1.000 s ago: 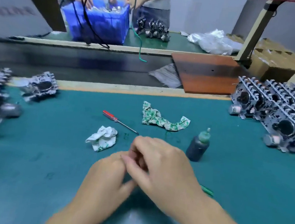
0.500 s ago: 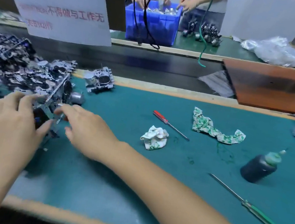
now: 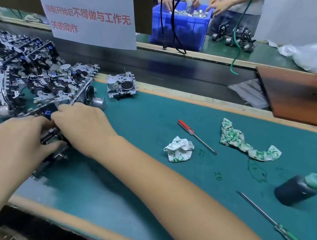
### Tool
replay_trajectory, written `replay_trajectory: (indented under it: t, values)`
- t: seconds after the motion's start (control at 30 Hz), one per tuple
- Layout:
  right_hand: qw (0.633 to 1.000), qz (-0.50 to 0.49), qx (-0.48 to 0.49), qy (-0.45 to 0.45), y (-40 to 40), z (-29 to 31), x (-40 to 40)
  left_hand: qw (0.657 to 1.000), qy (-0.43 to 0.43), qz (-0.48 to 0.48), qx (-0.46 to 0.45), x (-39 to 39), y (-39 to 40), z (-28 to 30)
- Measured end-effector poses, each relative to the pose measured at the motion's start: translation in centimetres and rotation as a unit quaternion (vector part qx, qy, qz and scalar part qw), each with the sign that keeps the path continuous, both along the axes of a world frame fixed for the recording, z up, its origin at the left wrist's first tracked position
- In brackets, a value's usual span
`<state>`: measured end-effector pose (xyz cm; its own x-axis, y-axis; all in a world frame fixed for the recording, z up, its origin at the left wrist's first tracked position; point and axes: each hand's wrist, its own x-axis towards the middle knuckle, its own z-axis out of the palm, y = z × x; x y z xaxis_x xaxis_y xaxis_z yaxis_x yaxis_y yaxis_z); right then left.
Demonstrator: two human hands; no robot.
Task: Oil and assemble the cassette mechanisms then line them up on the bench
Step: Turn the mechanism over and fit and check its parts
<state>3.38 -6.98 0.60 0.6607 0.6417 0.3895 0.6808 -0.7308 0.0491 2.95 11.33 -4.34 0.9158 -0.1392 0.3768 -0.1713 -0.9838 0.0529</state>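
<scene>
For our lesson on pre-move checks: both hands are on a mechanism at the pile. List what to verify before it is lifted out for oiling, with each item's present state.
1. Both hands on the mechanism: ok; left hand and right hand grip it.
2. Mechanism free of the pile: cannot tell; the pile lies right against it.
3. Bare mat to work on: ok.
4. Oil bottle in reach: ok, on the mat to the right.
5. Screwdrivers at hand: ok; red one, green one.
6. Rag available: ok.
</scene>
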Motion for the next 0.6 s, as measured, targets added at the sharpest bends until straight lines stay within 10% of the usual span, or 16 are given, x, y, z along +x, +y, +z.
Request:
replay_trajectory:
  t: [0.37,0.6]
  values:
    - [0.971,-0.094,0.158,0.15,-14.1,1.2,-7.5,0.967,-0.02,-0.246,-0.059,-6.2,-14.5,5.0]
    - [0.96,-0.234,0.157,-0.001,-23.3,-1.7,-16.7,0.885,-0.217,-0.4,-0.097,-10.4,-24.7,0.1]
